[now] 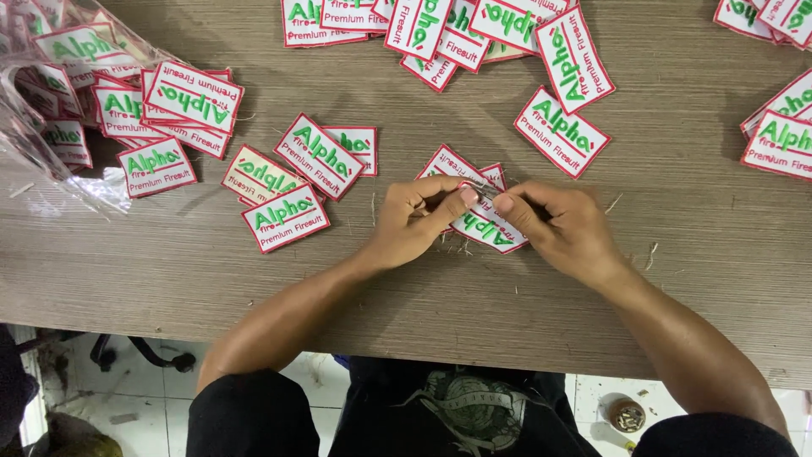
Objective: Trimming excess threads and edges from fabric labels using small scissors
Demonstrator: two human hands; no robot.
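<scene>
Both hands meet mid-table: left hand (pixel 414 222) pinching patch (pixel 484 227), right hand (pixel 562 227) gripping small metal tool (pixel 485 188).

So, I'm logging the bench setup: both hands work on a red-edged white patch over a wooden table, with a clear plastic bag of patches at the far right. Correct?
Not quite. The head view shows the clear plastic bag at the far left, not the right. The rest holds: the left hand and right hand work on a red-edged white patch over the wooden table.

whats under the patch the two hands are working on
The held patch lies between the left hand and right hand. Another patch shows beneath its top edge, on the wooden table. The rest is covered.
</scene>
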